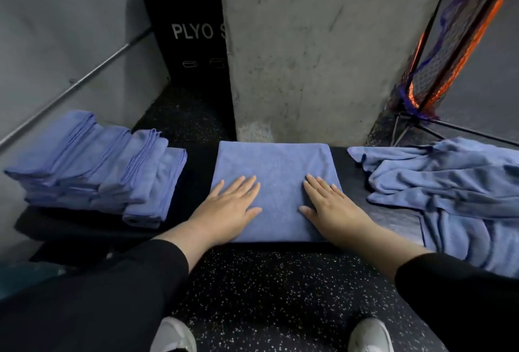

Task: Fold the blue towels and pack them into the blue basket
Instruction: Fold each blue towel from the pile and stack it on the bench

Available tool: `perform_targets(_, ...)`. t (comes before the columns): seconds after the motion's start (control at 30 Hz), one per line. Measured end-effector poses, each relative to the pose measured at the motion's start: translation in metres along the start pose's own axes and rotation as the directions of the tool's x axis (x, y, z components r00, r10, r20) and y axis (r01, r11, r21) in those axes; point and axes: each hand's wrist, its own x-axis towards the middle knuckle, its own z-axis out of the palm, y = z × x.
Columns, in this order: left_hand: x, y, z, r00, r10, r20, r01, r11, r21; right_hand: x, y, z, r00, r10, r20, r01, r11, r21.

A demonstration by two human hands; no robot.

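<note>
A blue towel (276,166), folded into a rectangle, lies flat on a low black bench (196,177) in front of me. My left hand (229,205) presses flat on its left part with straight fingers. My right hand (327,205) presses flat on its right part, fingers spread. To the left sits a stack of folded blue towels (95,166). To the right is a loose heap of unfolded blue towels (449,191). No blue basket shows in the head view.
A concrete pillar (323,43) rises just behind the bench. A black plyo box (193,34) stands behind at left, beside a grey wall with a metal bar (75,85). An orange and black net frame (449,43) stands at right. My shoes (368,335) rest on speckled rubber floor.
</note>
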Motion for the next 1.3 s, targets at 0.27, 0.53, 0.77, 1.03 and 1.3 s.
perform_targets(0.27,-0.007,-0.005,0.008,0.996,-0.004,-0.091,0.002,1.0,-0.016,-0.018,0.019,0.002,0.985,-0.139,-0.101,0.141,0.99,0.018)
perform_targets(0.53,-0.047,-0.006,0.013,0.942,0.22,-0.253,-0.205,0.975,0.085,-0.062,0.037,-0.002,0.887,-0.418,-0.196,0.42,0.907,-0.035)
perform_targets(0.77,-0.063,-0.016,0.023,0.931,0.198,-0.308,-0.162,0.977,0.139,-0.065,0.042,-0.003,0.897,-0.33,-0.293,0.353,0.935,0.025)
perform_targets(1.03,-0.066,-0.028,0.018,0.926,0.147,-0.348,-0.147,0.989,0.026,-0.059,0.031,-0.021,0.94,-0.102,-0.327,0.163,0.973,0.165)
perform_targets(1.3,-0.079,-0.044,-0.008,0.965,-0.052,-0.256,-0.028,0.953,-0.302,-0.06,0.037,-0.034,0.975,-0.181,-0.127,0.199,0.968,0.152)
